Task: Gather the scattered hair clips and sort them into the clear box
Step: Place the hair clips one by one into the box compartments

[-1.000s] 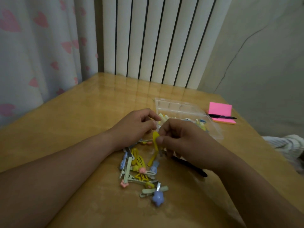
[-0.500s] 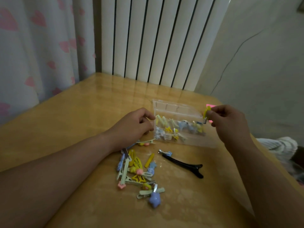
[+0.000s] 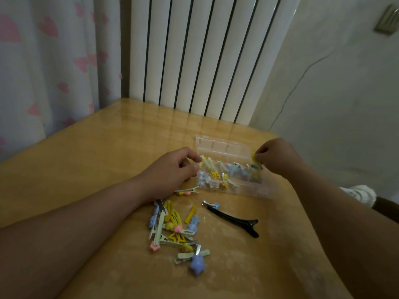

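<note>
The right hand (image 3: 278, 157) pinches a yellow clip (image 3: 255, 160) in a narrow grip over the clear box (image 3: 232, 171), while the left hand (image 3: 170, 171), fingers curled, touches the box's left end.

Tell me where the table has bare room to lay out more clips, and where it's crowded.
Bare: the wide stretch of table between the curtain and the left forearm; the strip between radiator and clear box; the near patch right of the hair clip pile, below the black duckbill clip. Crowded: between left hand, box and pile.
</note>
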`<state>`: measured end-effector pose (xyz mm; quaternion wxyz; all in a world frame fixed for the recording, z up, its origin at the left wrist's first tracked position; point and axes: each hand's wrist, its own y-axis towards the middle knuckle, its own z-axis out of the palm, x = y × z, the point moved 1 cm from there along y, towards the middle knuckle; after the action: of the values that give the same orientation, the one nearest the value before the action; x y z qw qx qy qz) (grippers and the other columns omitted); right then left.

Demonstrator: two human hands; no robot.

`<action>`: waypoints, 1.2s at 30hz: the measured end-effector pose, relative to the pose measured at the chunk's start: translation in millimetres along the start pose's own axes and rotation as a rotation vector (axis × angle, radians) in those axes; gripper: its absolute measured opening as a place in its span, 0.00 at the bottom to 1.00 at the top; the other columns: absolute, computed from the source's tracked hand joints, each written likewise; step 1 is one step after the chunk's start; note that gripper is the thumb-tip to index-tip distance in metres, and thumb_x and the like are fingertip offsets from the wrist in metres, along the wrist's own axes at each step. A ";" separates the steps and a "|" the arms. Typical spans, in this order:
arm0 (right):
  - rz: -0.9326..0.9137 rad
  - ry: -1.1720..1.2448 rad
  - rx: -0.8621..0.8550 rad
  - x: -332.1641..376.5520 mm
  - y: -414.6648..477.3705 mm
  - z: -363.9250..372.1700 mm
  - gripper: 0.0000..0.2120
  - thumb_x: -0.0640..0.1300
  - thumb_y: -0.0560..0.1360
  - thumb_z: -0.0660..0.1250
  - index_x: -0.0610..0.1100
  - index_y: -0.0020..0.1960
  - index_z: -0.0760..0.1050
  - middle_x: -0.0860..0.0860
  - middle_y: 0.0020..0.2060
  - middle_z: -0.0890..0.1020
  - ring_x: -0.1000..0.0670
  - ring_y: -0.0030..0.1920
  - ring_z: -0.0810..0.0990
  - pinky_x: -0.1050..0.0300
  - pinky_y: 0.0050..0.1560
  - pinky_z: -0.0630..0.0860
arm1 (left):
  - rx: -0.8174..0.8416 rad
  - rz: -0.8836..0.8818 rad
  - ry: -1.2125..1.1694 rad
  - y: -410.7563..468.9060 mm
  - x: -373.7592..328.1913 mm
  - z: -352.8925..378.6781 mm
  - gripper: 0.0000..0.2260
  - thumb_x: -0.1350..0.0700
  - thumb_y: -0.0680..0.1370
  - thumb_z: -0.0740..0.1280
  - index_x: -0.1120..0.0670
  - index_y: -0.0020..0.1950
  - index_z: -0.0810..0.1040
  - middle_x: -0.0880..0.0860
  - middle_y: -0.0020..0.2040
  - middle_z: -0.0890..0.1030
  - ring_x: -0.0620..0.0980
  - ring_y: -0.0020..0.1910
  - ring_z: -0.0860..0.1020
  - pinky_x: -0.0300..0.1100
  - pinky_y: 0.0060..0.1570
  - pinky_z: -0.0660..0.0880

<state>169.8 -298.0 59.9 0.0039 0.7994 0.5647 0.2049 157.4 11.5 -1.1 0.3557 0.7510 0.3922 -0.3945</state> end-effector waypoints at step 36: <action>-0.532 0.309 -0.091 52.1 -121.4 19.7 0.03 0.47 0.79 0.71 0.52 0.52 0.83 0.59 0.44 0.80 0.58 0.45 0.78 0.56 0.46 0.78 | -0.028 -0.042 -0.060 1.0 0.4 -0.8 0.08 0.53 0.86 0.65 0.49 0.63 0.81 0.52 0.49 0.87 0.50 0.49 0.84 0.46 0.55 0.81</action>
<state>81.4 -202.6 29.8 0.0071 0.5817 0.7384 0.3409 158.7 11.9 -0.9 0.3694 0.7252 0.4026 -0.4188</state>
